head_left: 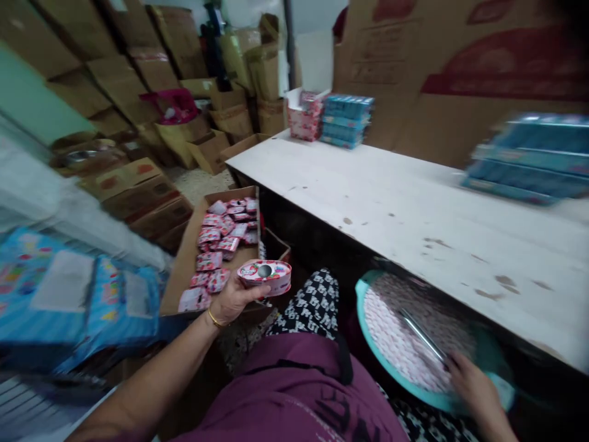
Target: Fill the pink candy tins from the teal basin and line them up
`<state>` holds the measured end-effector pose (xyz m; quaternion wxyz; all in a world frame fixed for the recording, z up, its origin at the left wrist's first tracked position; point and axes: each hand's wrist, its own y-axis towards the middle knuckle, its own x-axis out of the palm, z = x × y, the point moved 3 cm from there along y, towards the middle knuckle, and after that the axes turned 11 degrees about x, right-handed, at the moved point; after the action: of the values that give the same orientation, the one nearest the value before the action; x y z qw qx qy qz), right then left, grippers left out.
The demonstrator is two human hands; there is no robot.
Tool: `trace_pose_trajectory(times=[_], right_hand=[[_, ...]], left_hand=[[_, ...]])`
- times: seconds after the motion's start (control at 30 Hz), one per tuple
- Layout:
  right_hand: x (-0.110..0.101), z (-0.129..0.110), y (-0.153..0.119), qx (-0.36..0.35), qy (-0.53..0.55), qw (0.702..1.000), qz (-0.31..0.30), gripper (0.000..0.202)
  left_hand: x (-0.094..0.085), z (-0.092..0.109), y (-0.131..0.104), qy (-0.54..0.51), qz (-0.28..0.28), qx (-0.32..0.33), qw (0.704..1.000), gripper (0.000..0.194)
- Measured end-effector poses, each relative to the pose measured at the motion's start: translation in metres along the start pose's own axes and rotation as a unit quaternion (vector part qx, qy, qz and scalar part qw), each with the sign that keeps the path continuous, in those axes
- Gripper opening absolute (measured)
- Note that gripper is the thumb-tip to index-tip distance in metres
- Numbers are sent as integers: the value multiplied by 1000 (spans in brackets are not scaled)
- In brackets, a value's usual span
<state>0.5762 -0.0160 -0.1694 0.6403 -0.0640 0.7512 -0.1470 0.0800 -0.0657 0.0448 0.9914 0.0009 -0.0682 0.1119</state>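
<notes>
My left hand [234, 296] is closed around the end of a small pink-and-white oval box [272, 283] with a round dark hole in its top. It holds the box beside an open carton [184, 270] of similar small pink boxes [224, 230]. My right hand [473, 383] is closed on a long, shiny metal tube-like tool [424, 334]. The tool lies slanted over a turquoise basin [363, 313] of small pale pink pieces [391, 337], with brownish ones toward the back. Blur hides the tool's exact shape.
A worn white table [322, 190] runs along the right above the basin. On it are blue packs [347, 120], a pink display box [304, 116] and a blurred blue stack [529, 156]. Blue printed cartons [59, 294] stand at left; brown cartons [138, 196] fill the back.
</notes>
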Motion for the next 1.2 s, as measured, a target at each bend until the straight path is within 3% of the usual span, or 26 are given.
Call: trace_pose_trajectory(times=[0.13,0.23,0.33,0.47,0.53,0.6,0.77,0.9,0.97,1.07,1.2], right_hand=[[-44,-5,-24,87,-88,992,-40,38],[-65,-10,-33,121,-131,984,-13,38],[-61,-23,-30,137,-112,984,-24,36],[-26,-58,-9,169,-45,983,-62,36],[-8,-73,3,209,-2,976,-66,36],[5,-79,12,248,76,964,-65,35],[15,-64,17,243,215,943,-67,33],[11,-45,10,217,289,930,-65,34],[4,-37,4,210,312,925,-62,35],[-17,-28,-5,195,346,917,-48,34],[-64,-28,-12,157,334,929,-26,31]], left_hand=[[80,-34,41,4,-203,-107,973,47],[148,-85,67,-26,-299,-182,937,43],[206,-149,82,-103,-287,-246,920,47],[250,-220,85,-118,-227,-279,925,54],[260,-238,80,-124,-224,-308,917,53],[266,-244,75,-138,-233,-337,901,52],[257,-228,82,-146,-267,-318,898,53],[229,-215,107,-41,-252,-182,949,55],[220,-214,116,44,-258,-104,959,55],[222,-217,118,133,-306,-15,943,49],[246,-216,107,200,-370,123,899,38]])
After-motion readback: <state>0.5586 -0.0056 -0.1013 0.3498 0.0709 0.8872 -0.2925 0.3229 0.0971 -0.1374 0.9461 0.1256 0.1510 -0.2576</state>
